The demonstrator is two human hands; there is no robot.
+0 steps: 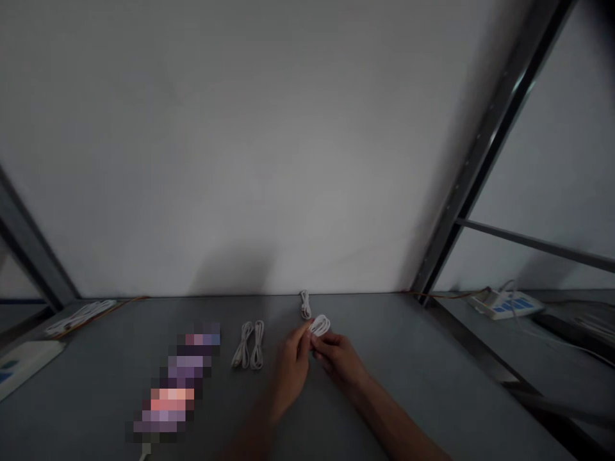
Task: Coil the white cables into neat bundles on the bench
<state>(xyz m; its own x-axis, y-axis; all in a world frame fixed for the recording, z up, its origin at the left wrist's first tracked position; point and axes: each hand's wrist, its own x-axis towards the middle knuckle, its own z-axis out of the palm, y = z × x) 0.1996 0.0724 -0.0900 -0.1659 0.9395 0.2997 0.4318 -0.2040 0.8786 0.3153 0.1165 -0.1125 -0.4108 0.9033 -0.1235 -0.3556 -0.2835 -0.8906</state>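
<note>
Both bare hands work low on a grey desk, with the left hand and the right hand meeting near its middle. Each grip is closed on a small, flattened coil of white cable, pinched between fingers and thumb, and the fingers hide the lower part of the coil. Just beyond it, near the desk's far edge, lies a narrow looped bundle of white cable, close to the hands but not touching them. To the left rests a pair of long looped white cable bundles, side by side, though the frame does not settle whether they are one cable or two. Further left, a coarse pixelated patch of purple and pink blocks hides whatever lies there. In the far left corner, a white cable bundle lies beside a thin orange wire, and a white box with blue marks is cut off by the picture's edge. Past a dark metal upright, a white power strip with blue switches sits on a separate grey surface, its wires trailing away in the dim light
</note>
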